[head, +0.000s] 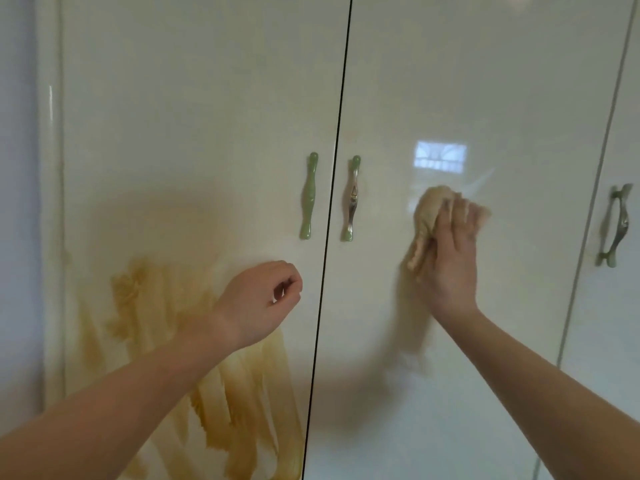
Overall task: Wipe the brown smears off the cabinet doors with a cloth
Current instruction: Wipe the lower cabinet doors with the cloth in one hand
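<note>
Two glossy cream cabinet doors fill the view, the left door [194, 116] and the right door [485, 81], split by a dark vertical gap. Brown smears [145, 306] streak the lower part of the left door. My right hand [453, 258] presses a crumpled tan cloth [429, 216] flat against the right door, beside its handle. My left hand [263, 299] is loosely curled with nothing in it, in front of the left door just above the smears. The right door's surface looks free of smears, with only blurred shadow and reflection.
A green handle [309, 195] sits on the left door and a green-and-metal handle [351, 199] on the right door, either side of the gap. A third door [620, 306] at the far right has its own handle [614, 226]. A wall edge runs down the far left.
</note>
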